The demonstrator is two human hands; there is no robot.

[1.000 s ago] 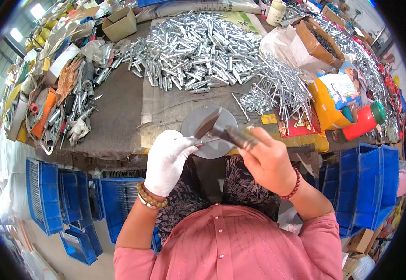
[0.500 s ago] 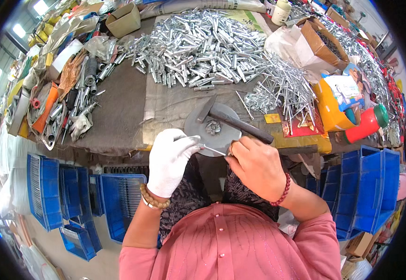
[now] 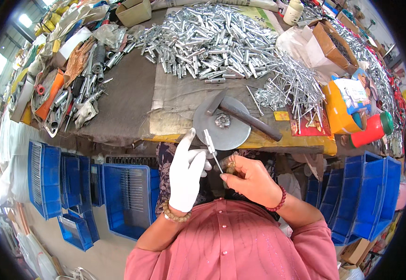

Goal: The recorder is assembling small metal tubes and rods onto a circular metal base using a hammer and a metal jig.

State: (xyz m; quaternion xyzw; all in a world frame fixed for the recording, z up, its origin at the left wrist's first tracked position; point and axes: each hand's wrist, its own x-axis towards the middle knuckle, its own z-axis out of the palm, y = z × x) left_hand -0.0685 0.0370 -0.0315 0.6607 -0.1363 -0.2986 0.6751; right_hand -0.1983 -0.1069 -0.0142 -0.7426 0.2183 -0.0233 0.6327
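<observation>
My left hand (image 3: 187, 179) wears a white glove with a darkened index fingertip. Its index finger points up and the others bend loosely; its fingertips are beside a thin metal rod (image 3: 218, 163), and whether they touch it I cannot tell. Thumb and fingers of my bare right hand (image 3: 253, 179) pinch the rod's lower end. At the rod's upper end is a thicker silvery metal sleeve (image 3: 209, 141), tilted up to the left. Just beyond, a round grey metal plate (image 3: 233, 135) lies at the table edge, with a hammer (image 3: 249, 120) across it and a small metal lump (image 3: 222, 121) at its middle.
Behind the plate lies a big heap of metal sleeves (image 3: 217, 42), with a pile of thin rods (image 3: 296, 88) to its right. Tools with an orange handle (image 3: 50, 95) crowd the left. A red jar (image 3: 368, 131) lies rightward. Blue bins (image 3: 130, 200) flank me below.
Both hands have come down nearer my body, and the left has let its pinch go. The rod, level before, now slants upward with a sleeve showing on its upper end. The view has shifted slightly.
</observation>
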